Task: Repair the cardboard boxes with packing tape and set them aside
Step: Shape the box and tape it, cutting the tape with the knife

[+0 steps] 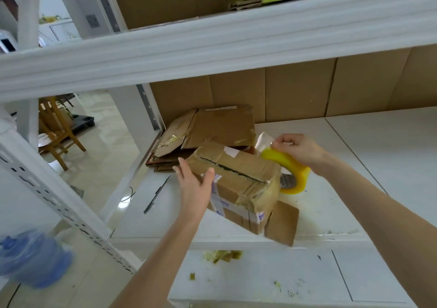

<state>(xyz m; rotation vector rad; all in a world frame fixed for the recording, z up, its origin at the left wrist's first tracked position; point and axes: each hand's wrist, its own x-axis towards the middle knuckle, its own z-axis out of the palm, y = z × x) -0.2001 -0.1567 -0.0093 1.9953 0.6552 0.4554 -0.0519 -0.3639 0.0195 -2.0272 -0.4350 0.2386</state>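
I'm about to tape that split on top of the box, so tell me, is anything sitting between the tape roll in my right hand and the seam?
Nothing visible blocks it. The right hand holds the tape roll at the far end of the box, with a strip pulled up. The open seam on top lies bare; the left hand rests against the box's near-left side, off the seam.

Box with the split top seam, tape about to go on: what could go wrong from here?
1. The box sits at the shelf edge, a loose flap overhanging; pressing tape down may tip it off.
2. The left hand only rests open against its side, so it may slide.
3. The pulled tape end from the roll in the right hand could fold onto itself.
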